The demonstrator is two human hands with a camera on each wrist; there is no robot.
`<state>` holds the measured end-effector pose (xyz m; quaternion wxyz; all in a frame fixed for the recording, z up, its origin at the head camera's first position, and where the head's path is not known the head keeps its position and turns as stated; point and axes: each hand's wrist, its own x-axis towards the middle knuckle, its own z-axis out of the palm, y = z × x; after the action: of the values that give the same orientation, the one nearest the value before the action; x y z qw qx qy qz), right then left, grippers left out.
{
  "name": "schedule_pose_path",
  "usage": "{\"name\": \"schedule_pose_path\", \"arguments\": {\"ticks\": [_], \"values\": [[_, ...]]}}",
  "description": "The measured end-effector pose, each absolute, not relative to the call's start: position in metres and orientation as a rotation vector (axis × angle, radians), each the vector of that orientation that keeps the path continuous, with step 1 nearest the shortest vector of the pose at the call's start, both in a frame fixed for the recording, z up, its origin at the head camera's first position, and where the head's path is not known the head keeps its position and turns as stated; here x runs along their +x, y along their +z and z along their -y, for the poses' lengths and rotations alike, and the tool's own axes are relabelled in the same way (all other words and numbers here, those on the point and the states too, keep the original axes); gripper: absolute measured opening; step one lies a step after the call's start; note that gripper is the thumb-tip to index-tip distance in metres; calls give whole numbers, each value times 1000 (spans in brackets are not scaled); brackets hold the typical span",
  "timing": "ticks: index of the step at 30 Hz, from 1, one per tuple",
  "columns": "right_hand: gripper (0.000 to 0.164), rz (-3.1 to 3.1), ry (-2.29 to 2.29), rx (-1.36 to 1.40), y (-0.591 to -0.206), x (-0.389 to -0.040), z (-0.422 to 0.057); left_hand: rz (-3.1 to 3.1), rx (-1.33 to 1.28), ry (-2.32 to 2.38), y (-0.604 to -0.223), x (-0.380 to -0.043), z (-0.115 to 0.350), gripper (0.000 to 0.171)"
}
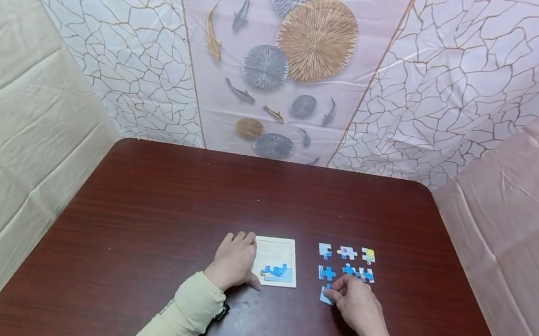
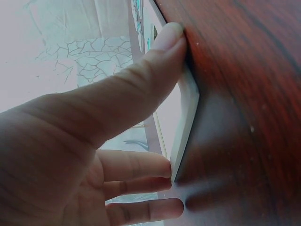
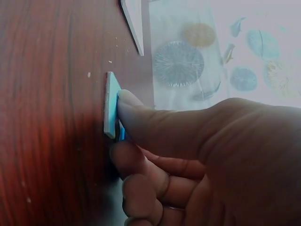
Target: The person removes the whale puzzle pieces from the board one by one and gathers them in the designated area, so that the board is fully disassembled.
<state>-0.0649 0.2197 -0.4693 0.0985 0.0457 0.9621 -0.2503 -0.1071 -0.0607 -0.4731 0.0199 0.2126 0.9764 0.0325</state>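
Observation:
A square, pale puzzle tray (image 1: pixel 295 264) lies on the table, with joined blue pieces (image 1: pixel 283 276) in its lower right part. My left hand (image 1: pixel 234 260) spans the tray's left side and holds it, thumb (image 2: pixel 160 52) at the near corner and fingers toward the far one. To the right, my right hand (image 1: pixel 358 306) pinches a light-blue jigsaw piece (image 3: pixel 112 103) at the table surface. The thumb (image 3: pixel 129 106) presses on its face, and the index fingertip is by its edge. Part of that piece is hidden by the fingers.
Beyond the right hand lie several loose jigsaw pieces, among them a blue one (image 1: pixel 326 273), a pinkish one (image 1: pixel 347 252) and one with yellow (image 1: pixel 368 255). The dark red-brown table (image 1: pixel 171 207) meets a patterned cloth (image 1: pixel 276 108) at its far edge.

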Motion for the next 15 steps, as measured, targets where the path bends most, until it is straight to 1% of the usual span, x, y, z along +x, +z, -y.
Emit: {"name": "schedule_pose_path", "arguments": {"ticks": [11,15], "values": [[19,-2851,-742,114,-463,-66,-218,-3034,671,108,-472,-107,61,73],[21,-2889,-755,126,-456,-70,-210,-3040,669,110,-472,-107,61,73]]}}
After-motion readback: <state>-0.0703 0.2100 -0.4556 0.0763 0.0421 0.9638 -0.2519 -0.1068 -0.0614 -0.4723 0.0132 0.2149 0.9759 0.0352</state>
